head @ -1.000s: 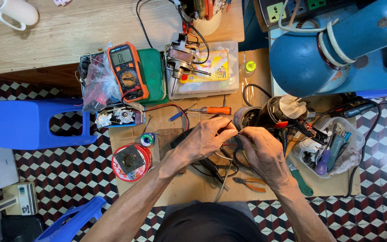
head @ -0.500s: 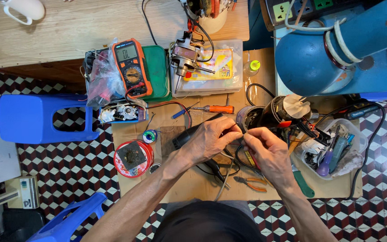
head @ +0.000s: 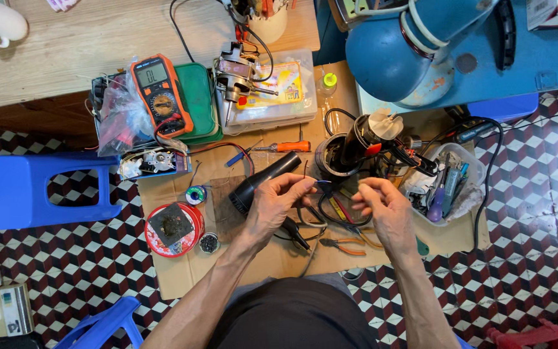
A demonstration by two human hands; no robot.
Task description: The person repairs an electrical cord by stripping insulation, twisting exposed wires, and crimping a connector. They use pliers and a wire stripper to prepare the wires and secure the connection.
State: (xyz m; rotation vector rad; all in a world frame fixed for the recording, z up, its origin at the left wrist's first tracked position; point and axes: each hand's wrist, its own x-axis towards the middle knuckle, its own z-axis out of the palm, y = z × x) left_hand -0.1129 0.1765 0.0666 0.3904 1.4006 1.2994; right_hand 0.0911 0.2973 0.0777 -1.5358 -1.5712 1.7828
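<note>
My left hand (head: 278, 203) pinches the end of a thin blue wire (head: 323, 183) over a cardboard sheet (head: 266, 255). A black cylindrical handle (head: 263, 182) lies just beside and under this hand. My right hand (head: 382, 205) is a little to the right, fingers curled together around something too small to make out. Black cables (head: 330, 216) loop between the two hands. Behind them stands a black motor with a white fan (head: 369, 136) next to a black round housing (head: 328, 157).
An orange multimeter (head: 159, 94) sits on a green tray (head: 200, 100). An orange screwdriver (head: 285, 147), pliers (head: 342, 245), a red tin (head: 173, 227), a solder spool (head: 196, 194) and a tub of tools (head: 447, 184) surround the hands. A blue stool (head: 30, 190) stands left.
My hands have drawn apart; a second ago they were pressed together over the wires. The left hand now holds up the blue wire end. The camera view shifted slightly.
</note>
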